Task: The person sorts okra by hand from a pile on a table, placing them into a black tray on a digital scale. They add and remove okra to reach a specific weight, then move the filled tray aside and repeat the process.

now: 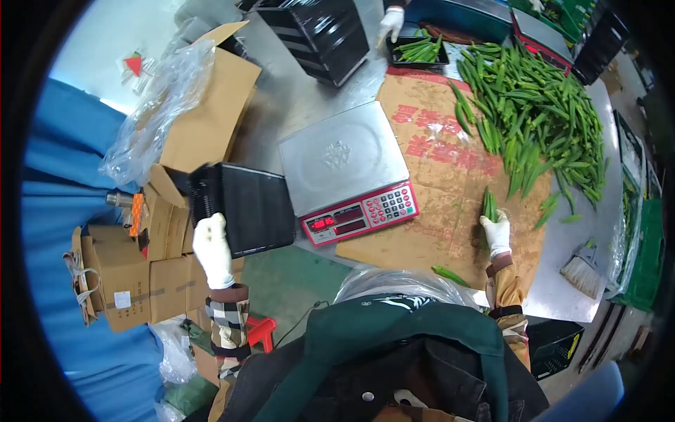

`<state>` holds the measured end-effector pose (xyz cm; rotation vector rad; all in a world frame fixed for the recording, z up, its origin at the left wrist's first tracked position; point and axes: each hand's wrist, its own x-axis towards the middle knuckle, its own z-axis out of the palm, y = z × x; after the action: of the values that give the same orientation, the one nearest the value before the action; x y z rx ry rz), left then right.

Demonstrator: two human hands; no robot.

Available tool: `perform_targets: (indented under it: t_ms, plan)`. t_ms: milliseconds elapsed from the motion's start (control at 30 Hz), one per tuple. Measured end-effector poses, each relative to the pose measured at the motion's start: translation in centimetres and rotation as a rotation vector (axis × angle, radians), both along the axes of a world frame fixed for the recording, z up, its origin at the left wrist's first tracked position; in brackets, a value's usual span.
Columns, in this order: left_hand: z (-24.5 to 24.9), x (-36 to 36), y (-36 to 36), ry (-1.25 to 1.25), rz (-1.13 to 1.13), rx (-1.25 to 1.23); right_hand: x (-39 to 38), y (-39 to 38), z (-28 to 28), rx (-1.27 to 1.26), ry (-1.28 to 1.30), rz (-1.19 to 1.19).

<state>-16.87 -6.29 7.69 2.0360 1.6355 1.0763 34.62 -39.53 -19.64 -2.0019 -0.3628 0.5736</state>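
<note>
My left hand (pixel 213 250), in a white glove, is closed at the near left edge of a black plastic tray stack (pixel 259 211), left of the scale; its fingertips are partly hidden. In a white glove too, my right hand (pixel 497 233) grips a few okra pods (pixel 489 204) over the cardboard sheet (pixel 450 218). A big heap of green okra (pixel 541 119) lies beyond it. Between my hands stands a red digital scale (pixel 344 165) with a bare metal plate and lit red digits. One loose okra pod (pixel 450 275) lies near the front edge.
Another person's gloved hand (pixel 391 25) is beside a black tray of okra (pixel 418 53) at the far side. A tall stack of black trays (pixel 316 35) stands at the back. Cardboard boxes (pixel 211 105) fill the left. A brush (pixel 582 271) lies at right.
</note>
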Motion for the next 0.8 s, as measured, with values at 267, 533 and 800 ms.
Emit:
perform_targets:
  t_ms: [267,533,800]
  plan:
    - [2.3,12.5,-5.0,0.084,-0.222,0.412,-2.3,1.1,10.7,0.875,1.213,0.081]
    - [-5.0,18.8,-4.0,0.495,-0.889,0.078,-0.7,-0.4,13.6,0.626,0.912,-0.052]
    - [1.5,35.0,-9.4,-0.291,-0.962,-0.93,6.9,-5.7,8.1,0.512,0.632,-0.458]
